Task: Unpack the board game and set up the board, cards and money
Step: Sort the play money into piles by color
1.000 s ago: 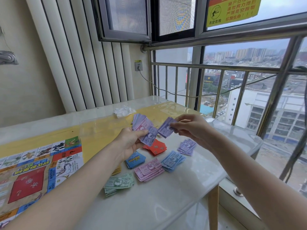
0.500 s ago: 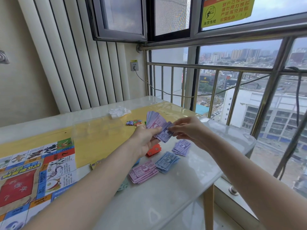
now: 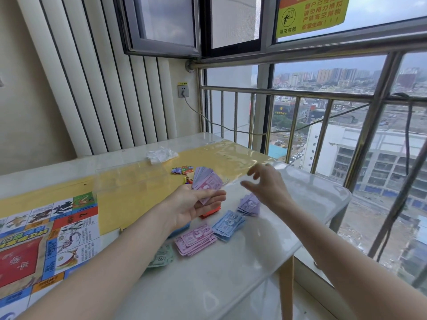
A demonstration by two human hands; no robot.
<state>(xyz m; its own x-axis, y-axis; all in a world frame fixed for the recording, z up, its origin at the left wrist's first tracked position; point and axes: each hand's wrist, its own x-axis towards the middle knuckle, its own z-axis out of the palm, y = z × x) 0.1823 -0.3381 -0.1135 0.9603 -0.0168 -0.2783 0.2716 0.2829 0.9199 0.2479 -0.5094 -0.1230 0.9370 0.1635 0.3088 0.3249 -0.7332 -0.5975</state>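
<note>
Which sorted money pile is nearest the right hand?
The light purple pile, directly below the right hand and farthest toward the window. The blue pile, pink pile and green pile lie progressively farther away, toward the person.

Board (image 3: 44,236) is lying at the worktop's (image 3: 231,285) left, money piles (image 3: 208,229) are sitting right of it near the front, tokens (image 3: 182,170) and crumpled wrapper (image 3: 160,154) are lying behind them, railing (image 3: 295,116) is standing beyond.
</note>
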